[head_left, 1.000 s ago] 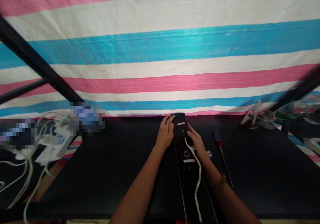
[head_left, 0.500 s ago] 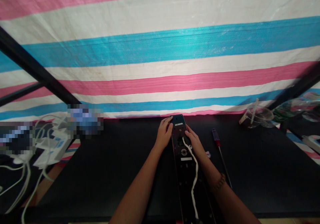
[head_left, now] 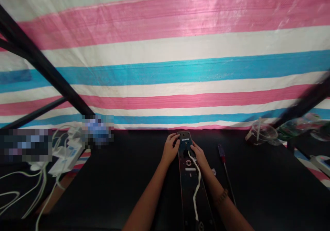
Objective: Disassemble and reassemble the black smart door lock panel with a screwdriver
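Note:
A long black panel, with white labels, a round fitting and a white wrapped cable along it, lies lengthwise on the black table, its near end cut off by the frame. My left hand holds the far left edge, fingers curled at the far corner and thumb along the side. On the opposite edge, a little nearer, my right hand grips the panel with its thumb on top; its other fingers are partly hidden. To the right of my right forearm lies a screwdriver with a long dark shaft.
Plastic cups stand at the back right, beside clear plastic packaging. White cables and a white box crowd the left side. A striped sheet hangs behind the table, with dark frame bars at the sides.
The view has tilted up, so the table and hands appear lower. Both hands stay at the far part of the panel, with little visible change in grip.

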### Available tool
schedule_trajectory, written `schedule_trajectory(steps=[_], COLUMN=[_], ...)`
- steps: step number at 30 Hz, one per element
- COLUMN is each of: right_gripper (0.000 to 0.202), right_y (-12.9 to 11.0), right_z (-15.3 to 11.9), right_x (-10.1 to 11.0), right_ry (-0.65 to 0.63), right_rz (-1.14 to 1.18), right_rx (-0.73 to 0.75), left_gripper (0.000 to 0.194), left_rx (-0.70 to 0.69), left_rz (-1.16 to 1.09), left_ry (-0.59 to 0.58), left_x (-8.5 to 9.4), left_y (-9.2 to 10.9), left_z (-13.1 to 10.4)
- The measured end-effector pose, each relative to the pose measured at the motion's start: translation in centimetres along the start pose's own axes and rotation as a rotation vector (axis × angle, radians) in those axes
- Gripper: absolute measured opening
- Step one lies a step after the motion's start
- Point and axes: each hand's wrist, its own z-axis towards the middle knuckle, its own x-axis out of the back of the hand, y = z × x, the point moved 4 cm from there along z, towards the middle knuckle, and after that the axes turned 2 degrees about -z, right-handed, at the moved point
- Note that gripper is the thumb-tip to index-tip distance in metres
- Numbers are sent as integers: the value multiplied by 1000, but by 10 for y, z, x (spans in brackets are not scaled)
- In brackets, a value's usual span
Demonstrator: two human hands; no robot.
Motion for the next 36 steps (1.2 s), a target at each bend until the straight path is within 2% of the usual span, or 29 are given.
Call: schedule_trajectory(steps=[3, 6, 8, 11, 13, 15, 17, 18, 20, 23, 26, 28, 31, 32, 33, 34, 36], right_gripper=[66, 68, 67, 66, 63, 53, 42, 38, 33, 25, 9, 12, 18, 22, 25, 25, 22], right_y=[0, -2, -5, -15, -31, -52, -69, -74, -76, -72, -77, -88, -120, -134, -149, -164, -184], right_z=[2, 1, -4, -15, -23, -33, -46, -53, -64, -73, -71, -67, -71, -76, -83, -92, -113], right_x=[-1, -5, -8, 0, 21, 52, 83, 96, 116, 128, 127, 122, 107, 99, 89, 77, 50], right_ry=[25, -18, -82, -118, -41, 98, 240, 286, 312, 275, 198, 112, 35, 30, 32, 28, -20], right_rz=[0, -4, -1, -55, -191, -427, -715, -851, -1066, -1231, -1203, -1137, -1026, -948, -763, -567, -327], right_rx=[1, 9, -23, -89, -16, 166, 298, 304, 215, 62, 10, 18, 80, 126, 212, 319, 451], left_gripper=[27, 35, 40, 49, 64, 60, 55, 57, 61, 57, 51, 52, 59, 61, 61, 61, 59], left_rx=[14, 55, 111, 360, 562, 732, 823, 861, 903, 897, 835, 784, 736, 726, 715, 700, 662], left_rz=[-13, -34, -67, -363, -527, -552, -558, -569, -593, -586, -502, -453, -437, -433, -427, -420, -414], left_ry=[1, 29, 50, 62, 81, 152, 188, 181, 165, 176, 215, 226, 190, 174, 159, 149, 130], left_x=[1, 5, 6, 2, -1, 0, 1, 0, -2, -7, -10, -12, -16, -17, -18, -19, -21], left_y=[7, 14, 19, 25, 33, 46, 59, 64, 71, 74, 75, 76, 77, 77, 77, 77, 77], left_z=[-1, -16, -39, -91, -126, -154, -169, -173, -178, -184, -190, -192, -196, -198, -199, -200, -202])
